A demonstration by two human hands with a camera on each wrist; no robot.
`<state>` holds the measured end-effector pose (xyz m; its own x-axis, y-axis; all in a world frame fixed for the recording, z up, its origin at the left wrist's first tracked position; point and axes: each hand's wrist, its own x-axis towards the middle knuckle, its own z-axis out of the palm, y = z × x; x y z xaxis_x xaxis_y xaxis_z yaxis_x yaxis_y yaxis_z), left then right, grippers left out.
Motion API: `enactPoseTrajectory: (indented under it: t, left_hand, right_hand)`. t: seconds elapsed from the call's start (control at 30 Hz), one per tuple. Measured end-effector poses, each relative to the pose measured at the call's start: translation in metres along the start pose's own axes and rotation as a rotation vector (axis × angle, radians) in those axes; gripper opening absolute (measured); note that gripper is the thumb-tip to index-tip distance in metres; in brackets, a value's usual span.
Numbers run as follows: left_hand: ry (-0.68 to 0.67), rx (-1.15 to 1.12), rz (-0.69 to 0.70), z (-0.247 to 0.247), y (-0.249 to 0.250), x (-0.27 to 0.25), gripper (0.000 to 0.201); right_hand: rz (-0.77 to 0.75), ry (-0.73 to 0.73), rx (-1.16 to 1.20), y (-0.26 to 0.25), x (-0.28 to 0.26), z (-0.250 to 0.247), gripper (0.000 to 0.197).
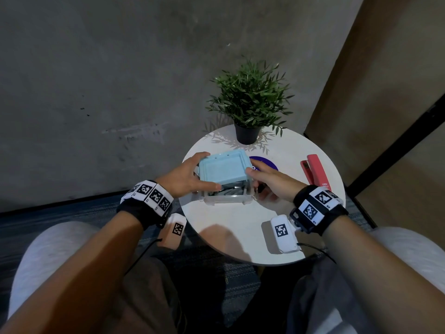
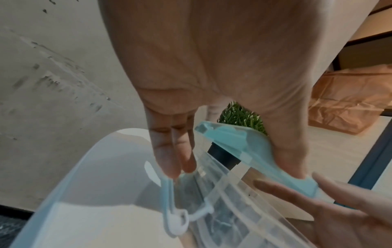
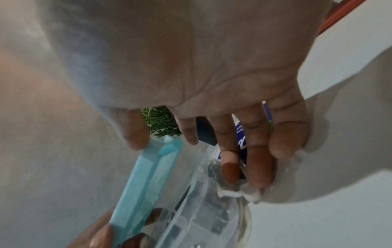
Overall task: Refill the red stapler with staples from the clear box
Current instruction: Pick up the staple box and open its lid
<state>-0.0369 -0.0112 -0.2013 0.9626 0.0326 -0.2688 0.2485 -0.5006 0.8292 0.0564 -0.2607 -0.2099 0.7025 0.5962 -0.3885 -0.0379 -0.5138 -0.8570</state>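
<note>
One round white bench (image 1: 240, 222) sits at the centre of the head view, carrying one clear box (image 1: 226, 195), one red stapler (image 1: 316, 173), one potted plant (image 1: 249, 104) and one blue round sticker (image 1: 266, 162); the sticker is partly covered by the box and the right hand, so its print cannot be read. One light blue lid (image 1: 222, 169) tops the box, tilted, with its near edge raised off the clear wall; the left wrist view shows a gap between lid and box rim. Two hands work the box: the left hand (image 1: 186, 175) grips the lid's left edge, thumb along the near side and fingers over the far corner; the right hand (image 1: 271, 182) holds the right side, thumb on the lid's corner and fingers curled down against the clear wall at its latch, as the right wrist view shows. The box lies at mid-frame between the hands; the stapler lies at the right edge of the bench, well apart from the box, untouched. Dark contents show through the clear wall, too blurred to count or to name as staples. Two marked wristbands sit on the wrists; two white tagged units hang below them; both forearms are cut off by the lower frame edge; both wrist views are soft with blur.
</note>
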Motion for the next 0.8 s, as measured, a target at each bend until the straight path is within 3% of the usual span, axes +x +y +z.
enactPoseTrajectory:
  t: [0.17, 0.47, 0.6, 0.8]
  left_hand:
    - [0.108, -0.123, 0.008, -0.003, 0.001, 0.007, 0.102]
    - [0.213, -0.661, -0.021, -0.004, -0.006, 0.027, 0.082]
    - [0.279, -0.712, -0.018, -0.002, -0.004, 0.037, 0.073]
    - [0.346, -0.641, -0.022, -0.001, -0.002, 0.055, 0.036]
  right_hand:
    - [-0.011, 0.065, -0.078, -0.003, -0.001, 0.004, 0.048]
    - [-0.042, 0.066, -0.164, 0.002, -0.002, 0.012, 0.067]
    - [-0.062, 0.056, -0.228, 0.002, -0.006, 0.011, 0.074]
    - [-0.052, 0.027, -0.248, 0.007, -0.01, 0.01, 0.077]
